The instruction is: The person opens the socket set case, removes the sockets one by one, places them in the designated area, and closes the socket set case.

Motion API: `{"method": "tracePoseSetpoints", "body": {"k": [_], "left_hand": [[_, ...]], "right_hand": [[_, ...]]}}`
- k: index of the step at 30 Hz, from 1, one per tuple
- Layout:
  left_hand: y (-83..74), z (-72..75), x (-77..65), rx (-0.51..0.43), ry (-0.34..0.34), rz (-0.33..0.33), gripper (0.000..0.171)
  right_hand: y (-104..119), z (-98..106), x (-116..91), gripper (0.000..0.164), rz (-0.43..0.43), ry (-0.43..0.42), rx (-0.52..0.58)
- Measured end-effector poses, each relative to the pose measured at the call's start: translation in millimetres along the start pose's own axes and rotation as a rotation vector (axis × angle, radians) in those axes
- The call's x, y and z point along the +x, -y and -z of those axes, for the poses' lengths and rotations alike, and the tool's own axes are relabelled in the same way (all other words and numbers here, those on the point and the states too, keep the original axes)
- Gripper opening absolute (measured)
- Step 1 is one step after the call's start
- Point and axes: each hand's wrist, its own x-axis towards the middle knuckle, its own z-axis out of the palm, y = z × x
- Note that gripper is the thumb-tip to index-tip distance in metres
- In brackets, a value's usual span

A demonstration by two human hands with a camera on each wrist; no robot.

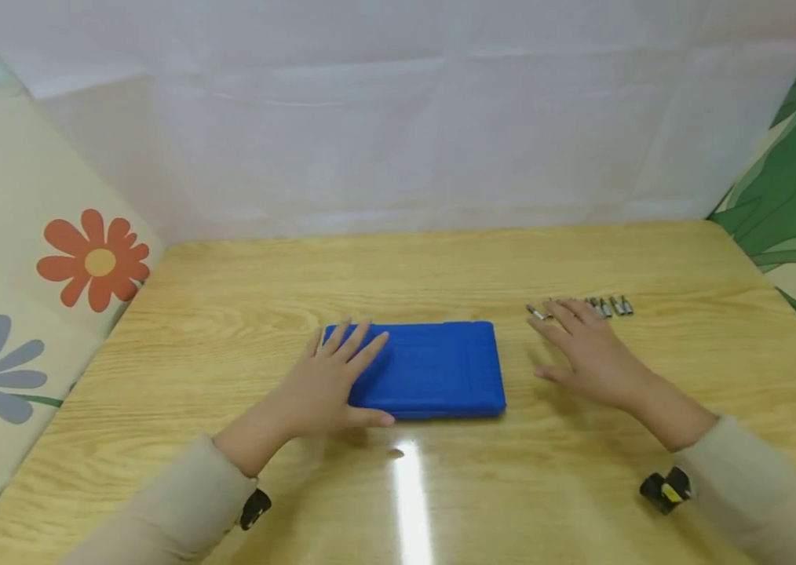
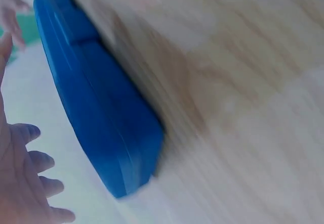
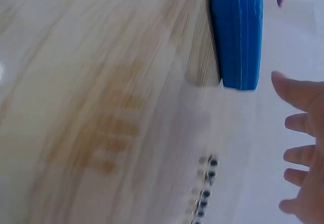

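Observation:
A closed blue plastic case [image 1: 433, 369] lies flat on the wooden table. Over its left end, my left hand [image 1: 327, 384] is spread with straight fingers; the left wrist view shows a gap between those fingers and the case [image 2: 96, 92]. To the right of the case, my right hand [image 1: 592, 357] hovers above the table with its fingers apart and nothing in them. Just beyond its fingertips is a row of small metal bits or sockets [image 1: 606, 307], partly hidden by the hand. The same row of metal pieces [image 3: 205, 196] appears in the right wrist view.
The light wooden table [image 1: 264, 275] ends at a white sheet [image 1: 398, 125] hanging behind it. Flower-patterned panels [image 1: 97, 259] stand at both sides. A small dark spot [image 1: 396, 453] marks the table in front of the case.

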Motion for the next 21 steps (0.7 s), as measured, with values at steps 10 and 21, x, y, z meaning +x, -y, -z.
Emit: {"method": "tracePoseSetpoints", "body": {"k": [10, 21], "left_hand": [[41.2, 10.0, -22.0, 0.044, -0.008, 0.161, 0.098], [55.9, 17.1, -38.3, 0.010, 0.013, 0.274, 0.099]], "right_hand": [[-34, 10, -27, 0.080, -0.252, 0.047, 0.023], [-46, 15, -33, 0.083, -0.278, 0.028, -0.014]]}}
